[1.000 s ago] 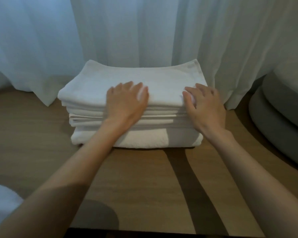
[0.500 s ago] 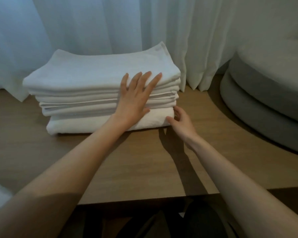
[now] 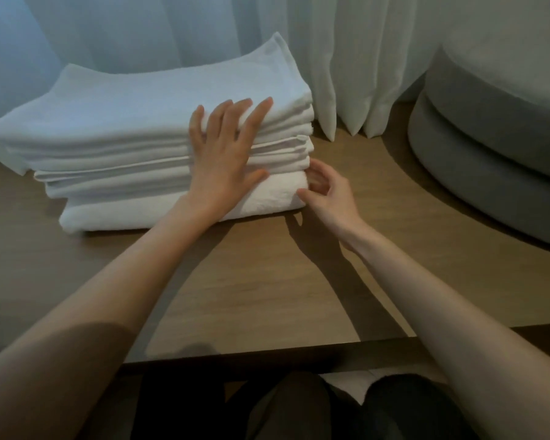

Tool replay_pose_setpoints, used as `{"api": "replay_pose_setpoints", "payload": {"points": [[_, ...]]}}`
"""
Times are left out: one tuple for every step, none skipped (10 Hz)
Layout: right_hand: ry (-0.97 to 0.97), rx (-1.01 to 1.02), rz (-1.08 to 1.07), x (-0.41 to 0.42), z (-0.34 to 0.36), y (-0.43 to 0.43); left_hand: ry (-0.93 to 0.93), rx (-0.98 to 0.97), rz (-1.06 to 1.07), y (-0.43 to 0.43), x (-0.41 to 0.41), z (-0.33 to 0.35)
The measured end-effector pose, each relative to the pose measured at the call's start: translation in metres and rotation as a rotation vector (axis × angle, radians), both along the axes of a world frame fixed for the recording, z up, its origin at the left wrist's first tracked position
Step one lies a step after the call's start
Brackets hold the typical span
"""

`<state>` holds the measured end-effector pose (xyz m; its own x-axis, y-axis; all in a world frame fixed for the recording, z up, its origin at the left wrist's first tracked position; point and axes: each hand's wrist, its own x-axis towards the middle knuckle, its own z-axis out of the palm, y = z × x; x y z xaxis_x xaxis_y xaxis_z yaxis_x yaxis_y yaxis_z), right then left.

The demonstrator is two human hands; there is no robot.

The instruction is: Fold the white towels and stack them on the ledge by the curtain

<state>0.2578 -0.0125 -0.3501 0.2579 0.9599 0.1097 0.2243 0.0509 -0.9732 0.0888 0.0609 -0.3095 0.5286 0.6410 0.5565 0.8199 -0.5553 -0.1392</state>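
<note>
Task looks nearly done, judging by what's here. The towels (image 3: 124, 122) sit folded in 1 pile on the ledge (image 3: 267, 281), back edge right against the curtain (image 3: 346, 58). No unfolded towel shows anywhere in view. What's left is prob. just squaring up: the layers aren't flush, the top ones overhang to the left & a thin hem sticks out mid-stack.

Both hands are at the pile's right end. Left hand (image 3: 223, 160) lies flat on the front face, its fingers (image 3: 261, 112) straight & spread, tips over the top edge, pressing but gripping nothing. Right hand (image 3: 331, 201) is low at the corner of the bottom towel (image 3: 124, 217) — the thickest layer. Its fingers are curled loosely about that corner w/ the thumb touching the front; can't tell whether it actually pinches the cloth or only nudges it.

Surface: wood-grain ledge, brown & matte, w/ arm shadows across it & a dark front lip. Room is dim — cool daylight through the sheer white curtain. At right, a grey round cushioned seat (image 3: 489, 154) in 2 tiers stands beside the ledge. The person's knees in dark trousers (image 3: 299, 408) show below.
</note>
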Motion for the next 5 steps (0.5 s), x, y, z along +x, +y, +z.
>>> {"api": "replay_pose_setpoints", "payload": {"points": [[0.020, -0.005, 0.021, 0.003, -0.003, 0.001, -0.045, -0.001, 0.040, -0.005, 0.007, -0.003], [0.048, -0.038, 0.056, 0.005, 0.004, -0.005, -0.093, -0.068, 0.049, -0.020, 0.019, -0.001], [-0.018, -0.148, 0.090, 0.015, 0.016, -0.016, -0.070, -0.189, 0.026, -0.039, 0.024, 0.006], [-0.135, -0.280, -0.008, 0.028, 0.038, -0.034, 0.011, -0.320, 0.030, -0.058, 0.026, 0.026], [-0.341, -0.397, -0.178, 0.043, 0.073, -0.057, 0.078, -0.513, 0.112, -0.071, 0.032, 0.058]]}}
